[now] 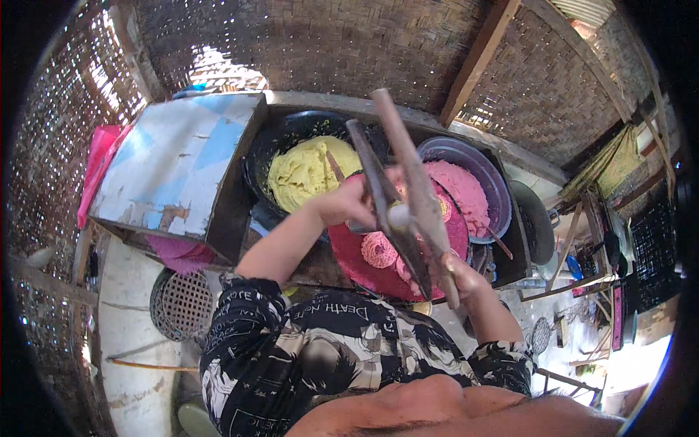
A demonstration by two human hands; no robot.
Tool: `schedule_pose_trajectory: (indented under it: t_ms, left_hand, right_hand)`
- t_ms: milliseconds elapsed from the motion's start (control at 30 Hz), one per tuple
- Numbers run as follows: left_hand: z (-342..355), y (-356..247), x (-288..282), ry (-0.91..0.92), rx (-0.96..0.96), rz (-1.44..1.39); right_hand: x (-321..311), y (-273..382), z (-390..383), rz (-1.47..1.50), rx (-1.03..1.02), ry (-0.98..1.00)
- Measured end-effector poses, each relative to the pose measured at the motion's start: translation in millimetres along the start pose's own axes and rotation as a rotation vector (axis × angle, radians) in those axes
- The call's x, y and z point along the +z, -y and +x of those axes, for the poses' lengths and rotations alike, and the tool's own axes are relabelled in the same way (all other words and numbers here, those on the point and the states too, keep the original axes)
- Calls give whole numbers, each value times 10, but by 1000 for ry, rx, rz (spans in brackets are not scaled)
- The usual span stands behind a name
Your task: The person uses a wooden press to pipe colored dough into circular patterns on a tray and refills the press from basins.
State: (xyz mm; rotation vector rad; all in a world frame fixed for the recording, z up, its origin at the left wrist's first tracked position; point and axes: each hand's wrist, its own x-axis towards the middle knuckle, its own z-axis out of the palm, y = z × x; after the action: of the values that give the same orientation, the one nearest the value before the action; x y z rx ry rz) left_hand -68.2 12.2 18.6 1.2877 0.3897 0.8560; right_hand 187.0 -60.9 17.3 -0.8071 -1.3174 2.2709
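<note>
Two-bar wooden tool (421, 193) hanging over the round pink board (347, 255), its bars slanting across the board with the far ends reaching past its far rim. Darker bar (368, 160) and paler bar (395, 138) standing apart at those far ends; a pale, roundish piece (399, 216) showing between them, not clear enough to identify. Right hand (467, 280) gripping the paler bar's near end, above the board's right side. Left hand (344, 204) reaching over the board's far left part and touching the darker bar around mid-length; some fingers are lying hidden, so cannot tell whether it is gripping or only bracing. Under the tool, a pink stringy nest (378, 250) is resting on the board, a yellow one (444, 207) farther right. Beyond the board to the left, yellow dough (302, 175) is sitting in a black basin (255, 162); beyond it to the right, pink dough (466, 197) is filling a purple-grey basin (502, 171). Handling, as judged: wood looking stiff and fairly heavy, long enough to be swinging if held at one end; any dough smear would be making it slippery. Best hold: bar ends for leverage, middle for balance. Nests looking soft, easily squashed by a dropping bar.
</note>
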Motion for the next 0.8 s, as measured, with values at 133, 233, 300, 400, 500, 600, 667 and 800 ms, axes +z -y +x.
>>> schedule_pose_trajectory:
  t_ms: [133, 233, 300, 400, 500, 600, 667, 800]
  left_hand:
    - [373, -610, 136, 389, 513, -681]
    - [484, -630, 246, 566, 704, -549]
    - [588, -500, 126, 304, 646, -463]
    - [642, -119, -69, 74, 514, -612]
    - [674, 182, -282, 32, 384, -880]
    - [694, 381, -385, 30, 429, -956]
    - [668, 453, -432, 14, 501, -959]
    - [550, 519, -469, -57, 559, -939]
  right_hand:
    - [-33, 87, -288, 41, 91, 66]
    - [-180, 165, -433, -51, 120, 121]
    - [-190, 243, -501, -10, 91, 40]
    - [-216, 401, -460, 37, 155, -38]
    - [-446, 288, -367, -32, 211, -108]
    - [-516, 258, -274, -67, 194, -160]
    - [-515, 271, -218, -113, 203, -172]
    - [-340, 342, -148, -233, 211, -315]
